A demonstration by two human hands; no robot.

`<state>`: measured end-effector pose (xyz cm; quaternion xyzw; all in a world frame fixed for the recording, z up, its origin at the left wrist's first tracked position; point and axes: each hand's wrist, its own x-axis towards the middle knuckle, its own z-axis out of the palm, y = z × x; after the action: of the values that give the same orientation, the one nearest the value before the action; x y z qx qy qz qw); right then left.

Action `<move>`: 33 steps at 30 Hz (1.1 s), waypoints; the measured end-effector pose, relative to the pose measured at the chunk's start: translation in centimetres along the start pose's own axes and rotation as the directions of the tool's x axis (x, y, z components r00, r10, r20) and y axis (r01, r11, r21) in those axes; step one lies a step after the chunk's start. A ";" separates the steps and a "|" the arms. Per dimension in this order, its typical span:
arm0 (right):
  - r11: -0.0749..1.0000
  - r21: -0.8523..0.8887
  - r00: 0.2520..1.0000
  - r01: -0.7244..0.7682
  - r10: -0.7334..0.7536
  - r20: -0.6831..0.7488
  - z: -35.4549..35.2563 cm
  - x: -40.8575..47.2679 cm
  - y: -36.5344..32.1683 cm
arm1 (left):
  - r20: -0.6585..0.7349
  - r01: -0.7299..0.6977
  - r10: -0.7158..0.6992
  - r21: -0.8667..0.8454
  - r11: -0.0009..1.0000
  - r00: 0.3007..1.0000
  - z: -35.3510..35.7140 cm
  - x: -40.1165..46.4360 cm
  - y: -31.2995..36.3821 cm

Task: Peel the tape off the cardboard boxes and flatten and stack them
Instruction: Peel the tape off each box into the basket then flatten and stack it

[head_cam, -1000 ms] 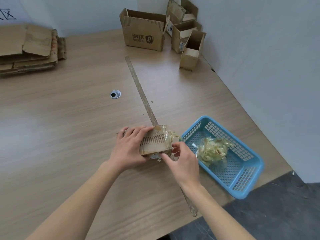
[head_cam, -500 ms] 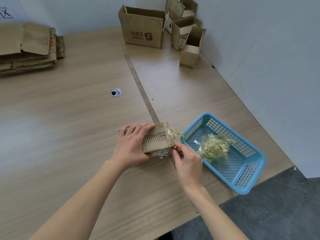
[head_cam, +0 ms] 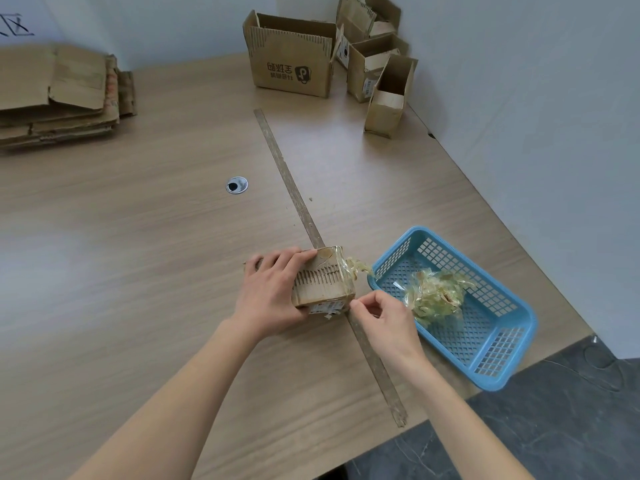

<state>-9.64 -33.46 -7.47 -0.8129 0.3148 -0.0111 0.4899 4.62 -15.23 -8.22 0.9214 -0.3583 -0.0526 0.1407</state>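
A small worn cardboard box [head_cam: 325, 282] sits on the wooden table [head_cam: 138, 237] near the front edge. My left hand [head_cam: 273, 289] grips its left side, fingers curled over the top. Clear yellowish tape [head_cam: 355, 266] hangs loose off the box's right end. My right hand [head_cam: 384, 315] is at the box's lower right corner, thumb and forefinger pinching at the tape edge there. A stack of flattened cardboard [head_cam: 59, 95] lies at the far left.
A blue plastic basket [head_cam: 502, 344] to the right of my hands holds a wad of peeled tape [head_cam: 436, 296]. Several open boxes [head_cam: 294, 57] stand at the back right against the wall. A strip [head_cam: 294, 188] runs along the table seam. A cable grommet [head_cam: 237, 185] is mid-table.
My right hand slid from the box's right end down to its lower right corner and now pinches there. The left hand kept its grip on the box.
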 end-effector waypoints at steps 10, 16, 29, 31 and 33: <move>0.957 0.277 0.989 -0.086 0.047 0.143 -3.0 1.9 -1.0 | 0.006 -0.049 0.049 -0.003 0.999 0.999 -0.2 -0.1 -0.1; 0.981 0.005 0.977 0.195 -0.193 -0.094 -3.0 4.1 -3.4 | -0.005 -0.107 0.107 0.011 0.994 0.994 0.2 0.0 -0.5; 0.807 -0.150 0.819 0.571 -0.549 0.166 -2.5 7.1 -2.7 | -0.022 -0.144 0.144 0.013 0.990 0.989 0.2 0.4 -0.6; 0.877 -0.055 0.872 0.477 -0.465 0.151 -2.8 8.1 -3.0 | -0.018 -0.151 0.152 0.012 0.988 0.988 0.2 0.3 -0.5; 0.920 0.011 0.914 0.391 -0.389 0.118 -2.6 9.0 -3.2 | -0.007 -0.148 0.148 0.013 0.989 0.989 0.1 0.4 -0.5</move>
<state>-1.68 -39.20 -6.13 -0.8616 0.1170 -0.0584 0.4904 5.17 -15.18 -8.45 0.8933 -0.4256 -0.0363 0.1400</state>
